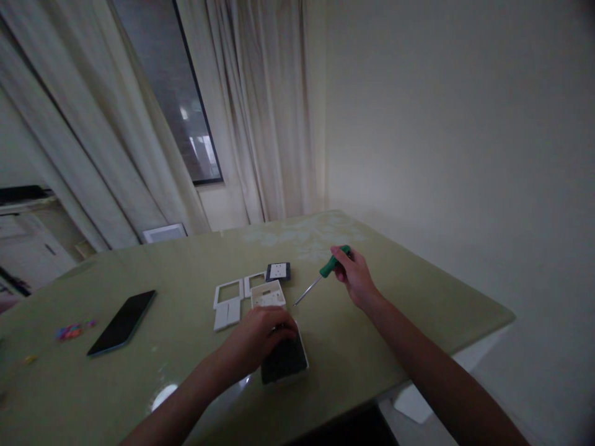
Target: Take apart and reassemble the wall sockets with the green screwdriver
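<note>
Gripping screwdriver (pixel 328 267): right hand (pixel 356 276) | left hand (pixel 266 332) on dark box (pixel 286 363), grip unclear | white box (pixel 274 300) open

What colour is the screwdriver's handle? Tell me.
Screwdriver handle: green, best seen in the head view.

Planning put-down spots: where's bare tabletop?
Bare: between the tablet and white frames; beyond the socket, toward the far edge; right of the right hand, out to the right edge of the table. Crowded: around the left hand, with the black-faced piece, white box, frames and screwdriver tip close together.
</note>
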Motion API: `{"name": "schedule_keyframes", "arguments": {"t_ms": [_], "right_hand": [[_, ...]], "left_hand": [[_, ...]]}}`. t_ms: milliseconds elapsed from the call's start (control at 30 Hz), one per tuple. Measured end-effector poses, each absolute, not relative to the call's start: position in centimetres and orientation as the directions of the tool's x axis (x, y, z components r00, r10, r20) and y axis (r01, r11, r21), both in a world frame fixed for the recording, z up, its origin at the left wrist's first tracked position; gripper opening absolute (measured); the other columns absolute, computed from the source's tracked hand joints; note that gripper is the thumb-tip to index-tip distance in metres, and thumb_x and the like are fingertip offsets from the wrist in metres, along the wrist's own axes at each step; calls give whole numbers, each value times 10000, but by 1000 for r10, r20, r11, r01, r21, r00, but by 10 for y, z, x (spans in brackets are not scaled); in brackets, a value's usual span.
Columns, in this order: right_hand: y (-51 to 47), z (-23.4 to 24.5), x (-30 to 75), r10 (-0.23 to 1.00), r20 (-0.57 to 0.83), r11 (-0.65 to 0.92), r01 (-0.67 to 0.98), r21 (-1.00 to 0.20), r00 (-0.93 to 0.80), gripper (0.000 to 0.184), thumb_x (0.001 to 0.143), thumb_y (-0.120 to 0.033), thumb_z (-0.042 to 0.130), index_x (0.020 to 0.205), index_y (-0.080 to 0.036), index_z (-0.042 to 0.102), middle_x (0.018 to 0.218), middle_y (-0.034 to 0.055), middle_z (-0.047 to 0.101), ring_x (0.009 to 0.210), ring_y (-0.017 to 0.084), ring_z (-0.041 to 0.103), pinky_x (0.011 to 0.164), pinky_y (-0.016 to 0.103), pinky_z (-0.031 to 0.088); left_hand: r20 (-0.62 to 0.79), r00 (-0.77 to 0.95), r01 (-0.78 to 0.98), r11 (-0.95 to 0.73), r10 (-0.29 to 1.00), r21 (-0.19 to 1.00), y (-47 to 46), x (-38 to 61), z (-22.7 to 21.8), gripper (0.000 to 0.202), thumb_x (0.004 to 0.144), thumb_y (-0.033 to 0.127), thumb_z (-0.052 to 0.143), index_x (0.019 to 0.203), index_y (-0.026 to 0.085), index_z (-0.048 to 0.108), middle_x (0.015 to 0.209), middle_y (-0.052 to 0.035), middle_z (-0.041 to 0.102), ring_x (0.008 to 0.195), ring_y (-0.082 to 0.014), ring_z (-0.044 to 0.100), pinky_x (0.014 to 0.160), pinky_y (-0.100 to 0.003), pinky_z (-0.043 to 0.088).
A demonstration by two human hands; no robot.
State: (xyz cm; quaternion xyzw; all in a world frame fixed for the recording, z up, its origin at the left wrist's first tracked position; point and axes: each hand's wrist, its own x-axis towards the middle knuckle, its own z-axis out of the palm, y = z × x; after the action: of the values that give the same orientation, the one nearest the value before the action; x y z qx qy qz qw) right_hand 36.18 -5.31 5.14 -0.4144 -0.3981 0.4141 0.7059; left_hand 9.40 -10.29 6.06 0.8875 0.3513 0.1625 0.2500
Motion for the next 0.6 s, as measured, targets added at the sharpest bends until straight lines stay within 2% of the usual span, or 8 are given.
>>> {"name": "schedule_keyframes", "arguments": {"t_ms": [367,600], "right_hand": [[-53,51,362,913,220,319,-265,-910,343,557,653,-624,929,732,-202,575,523,-76,538,398,52,400,351,201,242],[-53,49,362,910,227,327,-262,-908,346,522,679,-606,917,752,-208,586,526,-75,544,399,61,404,350,212,242]], "left_hand": [[137,698,548,-648,703,530,-108,100,52,160,975,112,680,930,219,791,947,-15,768,951,-208,716,867,-293,523],[115,716,563,-667,688,487,-114,102,55,205,997,135,651,940,239,818,1013,-34,761,973,-224,712,874,-313,539]]}}
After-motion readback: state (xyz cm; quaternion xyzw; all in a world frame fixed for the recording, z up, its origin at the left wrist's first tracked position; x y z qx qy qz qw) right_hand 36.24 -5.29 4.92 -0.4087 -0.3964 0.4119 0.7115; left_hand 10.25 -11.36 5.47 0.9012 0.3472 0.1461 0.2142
